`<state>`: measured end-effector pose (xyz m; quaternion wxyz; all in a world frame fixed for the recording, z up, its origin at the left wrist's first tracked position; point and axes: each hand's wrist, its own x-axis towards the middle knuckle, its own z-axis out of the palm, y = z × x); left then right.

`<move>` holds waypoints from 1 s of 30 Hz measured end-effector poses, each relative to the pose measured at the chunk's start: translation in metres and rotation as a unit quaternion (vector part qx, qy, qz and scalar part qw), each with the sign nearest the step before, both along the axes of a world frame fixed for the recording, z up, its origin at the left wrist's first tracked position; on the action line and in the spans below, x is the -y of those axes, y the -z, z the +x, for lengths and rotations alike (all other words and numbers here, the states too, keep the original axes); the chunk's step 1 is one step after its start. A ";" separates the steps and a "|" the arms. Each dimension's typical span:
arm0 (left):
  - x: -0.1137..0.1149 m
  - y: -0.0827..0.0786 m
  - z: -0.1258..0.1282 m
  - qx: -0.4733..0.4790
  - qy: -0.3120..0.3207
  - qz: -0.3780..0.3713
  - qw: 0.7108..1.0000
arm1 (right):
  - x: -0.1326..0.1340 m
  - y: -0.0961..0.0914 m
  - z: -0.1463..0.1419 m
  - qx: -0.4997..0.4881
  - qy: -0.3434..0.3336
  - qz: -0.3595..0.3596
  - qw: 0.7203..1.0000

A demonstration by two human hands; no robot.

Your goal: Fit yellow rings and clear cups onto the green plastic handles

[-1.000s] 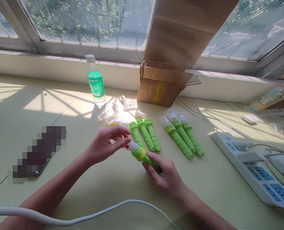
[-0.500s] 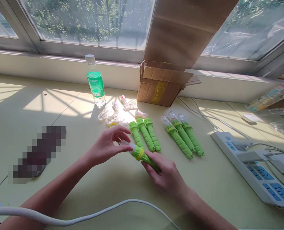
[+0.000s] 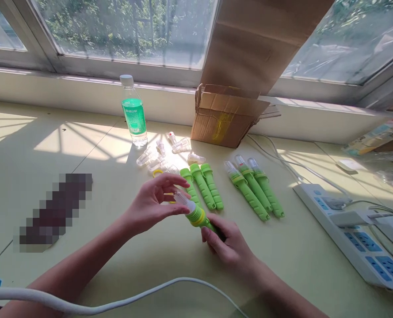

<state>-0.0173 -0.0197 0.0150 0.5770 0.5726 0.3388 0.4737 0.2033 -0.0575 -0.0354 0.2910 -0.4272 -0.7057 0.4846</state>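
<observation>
My right hand grips the lower end of a green ribbed handle with a yellow ring and a white tip. My left hand pinches a clear plastic cap sitting over that white tip. Just behind lie three bare green handles in a row. To their right lie three green handles with clear caps fitted. Several loose clear caps and white tips lie scattered farther back, in sunlight.
A water bottle with a green label stands near the window sill. An open cardboard box leans at the back. A white power strip with plugs lies right. A white cable crosses the front. A blurred dark object lies left.
The clear cap has come over the white tip, which was bare before. Both hands tilted the handle's tip up a little and shifted slightly right.
</observation>
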 end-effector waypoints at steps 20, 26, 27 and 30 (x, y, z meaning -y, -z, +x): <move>-0.033 0.038 -0.027 -0.516 -0.260 0.264 0.773 | -0.003 -0.001 0.002 -0.092 0.045 -0.008 0.995; -0.026 0.018 -0.030 -0.299 -0.360 0.245 0.849 | -0.006 0.000 0.004 -0.045 0.063 0.015 0.997; -0.025 0.016 -0.030 -0.269 -0.362 0.235 0.861 | -0.006 0.000 0.004 -0.029 0.065 0.023 0.997; -0.020 0.011 -0.029 -0.216 -0.353 0.215 0.885 | -0.007 -0.001 0.004 0.024 0.061 0.052 0.997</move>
